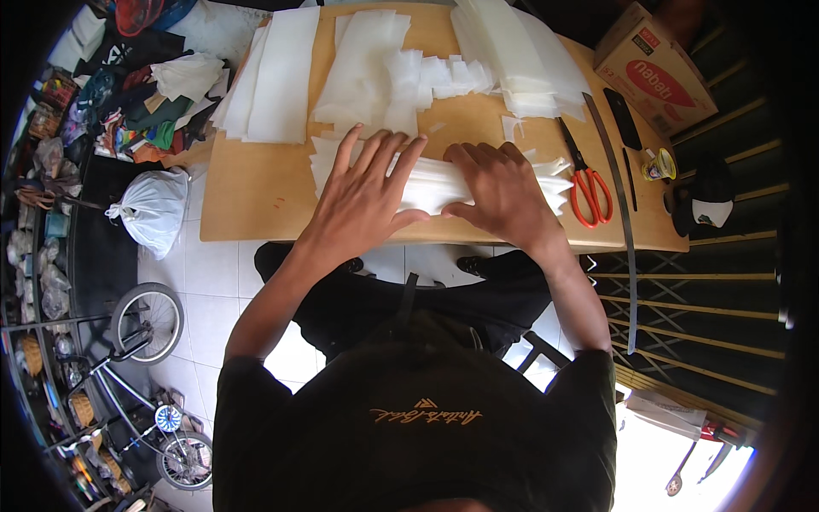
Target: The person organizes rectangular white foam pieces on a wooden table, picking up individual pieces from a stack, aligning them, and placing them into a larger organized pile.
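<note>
Grip spread in the left hand (357,189) and curled in the right hand (505,189) (clamped or not, I cannot tell) rests over white sheets (433,183) at six o'clock on the desk (256,196), seemingly to hold their folds flat.

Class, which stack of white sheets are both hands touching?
The front stack, nearest the close edge of the table, under the left hand and right hand; other white stacks lie farther back, untouched.
</note>
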The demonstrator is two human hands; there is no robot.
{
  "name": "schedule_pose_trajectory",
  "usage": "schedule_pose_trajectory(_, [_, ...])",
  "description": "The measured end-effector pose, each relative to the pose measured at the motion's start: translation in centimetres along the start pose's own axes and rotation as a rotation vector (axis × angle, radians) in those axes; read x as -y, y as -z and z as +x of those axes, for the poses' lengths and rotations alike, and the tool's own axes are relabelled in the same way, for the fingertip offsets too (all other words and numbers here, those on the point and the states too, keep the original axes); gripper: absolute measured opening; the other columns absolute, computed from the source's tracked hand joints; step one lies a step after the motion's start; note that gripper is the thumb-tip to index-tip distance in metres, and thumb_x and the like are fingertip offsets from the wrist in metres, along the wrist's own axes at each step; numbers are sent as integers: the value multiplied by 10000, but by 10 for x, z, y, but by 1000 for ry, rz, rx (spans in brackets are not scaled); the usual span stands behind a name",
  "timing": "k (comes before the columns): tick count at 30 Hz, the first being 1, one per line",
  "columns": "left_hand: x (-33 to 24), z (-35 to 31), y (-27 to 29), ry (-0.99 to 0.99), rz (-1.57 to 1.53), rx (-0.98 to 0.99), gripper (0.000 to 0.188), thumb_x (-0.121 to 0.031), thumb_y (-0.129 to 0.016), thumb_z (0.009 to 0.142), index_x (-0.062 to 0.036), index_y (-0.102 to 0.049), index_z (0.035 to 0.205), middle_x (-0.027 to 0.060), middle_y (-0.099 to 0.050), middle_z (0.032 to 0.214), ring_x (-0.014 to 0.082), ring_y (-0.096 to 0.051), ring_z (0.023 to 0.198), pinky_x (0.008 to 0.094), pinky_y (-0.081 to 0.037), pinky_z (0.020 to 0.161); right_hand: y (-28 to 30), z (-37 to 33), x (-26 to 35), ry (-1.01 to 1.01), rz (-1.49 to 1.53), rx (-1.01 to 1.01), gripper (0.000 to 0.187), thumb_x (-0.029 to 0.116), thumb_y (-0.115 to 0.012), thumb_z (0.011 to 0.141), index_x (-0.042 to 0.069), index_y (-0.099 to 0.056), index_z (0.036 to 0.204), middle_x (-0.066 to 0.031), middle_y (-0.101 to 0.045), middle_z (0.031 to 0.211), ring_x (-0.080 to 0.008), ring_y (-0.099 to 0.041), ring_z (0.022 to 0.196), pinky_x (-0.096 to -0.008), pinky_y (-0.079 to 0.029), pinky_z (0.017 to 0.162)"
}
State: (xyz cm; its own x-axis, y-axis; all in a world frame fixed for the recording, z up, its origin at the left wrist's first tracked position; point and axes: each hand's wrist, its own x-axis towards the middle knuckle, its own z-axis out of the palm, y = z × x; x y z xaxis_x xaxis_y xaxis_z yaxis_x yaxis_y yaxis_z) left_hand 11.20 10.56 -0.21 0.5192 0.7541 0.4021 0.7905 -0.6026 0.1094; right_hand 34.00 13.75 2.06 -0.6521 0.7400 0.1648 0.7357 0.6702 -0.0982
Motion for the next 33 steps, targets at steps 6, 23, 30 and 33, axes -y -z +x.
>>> schedule_pose_trajectory(6, [4, -2, -7, 40, -26, 57, 530, -319, -802, 820, -18, -573, 1191, 116, -677, 1058, 250, -649, 1049, 424, -384, 1083, -8, -10, -2, 8, -42, -65, 545, 350, -837, 757, 60, -575, 1138, -87, -667, 990, -281, -658, 973, -412, -473, 863])
schedule_pose_trajectory(23, [40, -6, 28, 222, -269, 174, 465, -287, -857, 759, -29, -647, 1083, 116, -678, 1016, 326, -653, 964, 427, -504, 889, -18, -22, -18, -4, -57, -107, 508, 329, -828, 773, 70, -589, 1138, -67, -672, 950, -240, -674, 929, -377, -520, 791])
schedule_pose_trajectory(30, [51, -28, 33, 325, -677, -44, 253, -76, -807, 828, 2, -675, 1030, 84, -649, 951, 196, -631, 893, 311, -494, 824, -9, -21, -17, -44, -11, -64, 519, 340, -822, 778, 68, -590, 1154, -87, -682, 974, -282, -674, 961, -408, -511, 827])
schedule_pose_trajectory(33, [65, -39, 26, 412, -802, -161, 157, -43, -786, 861, 5, -691, 976, 44, -655, 885, 113, -602, 834, 257, -476, 770, -8, -22, -18, -70, 0, -49, 516, 341, -822, 783, 68, -594, 1157, -103, -685, 961, -299, -676, 952, -420, -509, 831])
